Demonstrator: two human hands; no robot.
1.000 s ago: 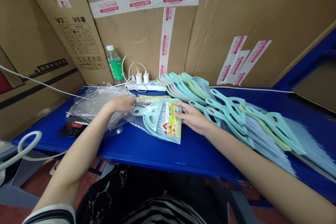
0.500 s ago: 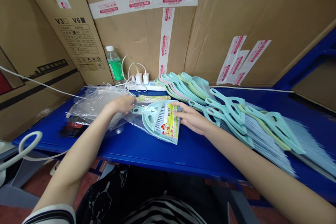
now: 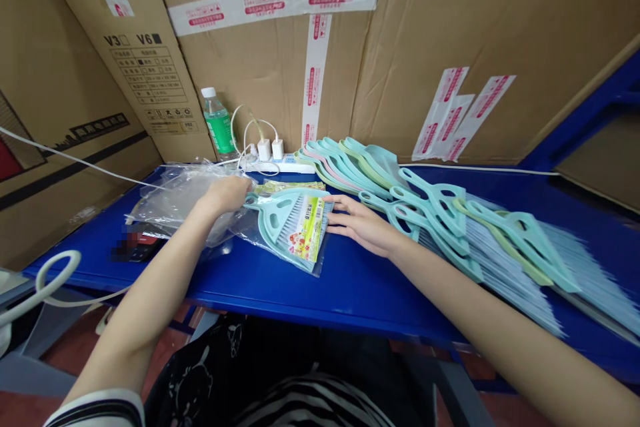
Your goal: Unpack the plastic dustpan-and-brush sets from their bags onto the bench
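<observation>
A light-teal dustpan and brush set (image 3: 280,221) lies on the table inside a clear plastic bag, its bristles toward the right. Over the bristles sits a yellow and white printed card (image 3: 309,230), also in the bag. My left hand (image 3: 231,195) is closed at the handle end of the bagged set; its fingertips are partly hidden. At the opposite edge is my right hand (image 3: 357,223), fingers stretched out and apart, the tips by the bag's edge. Whether they touch it I cannot tell.
Clear plastic bags (image 3: 173,203) lie at the left, beside a dark object (image 3: 137,245). Several dustpans (image 3: 345,160) and loose brushes (image 3: 450,227) are piled at the right. Behind stand a green-labelled bottle (image 3: 219,123), a power strip (image 3: 285,165) and cardboard (image 3: 260,67). More printed cards (image 3: 295,185) lie behind the set.
The bagged set has shifted left and turned slightly, along with my left hand. My right hand stays nearly in place, and its fingers are now at the set's edge instead of over the card.
</observation>
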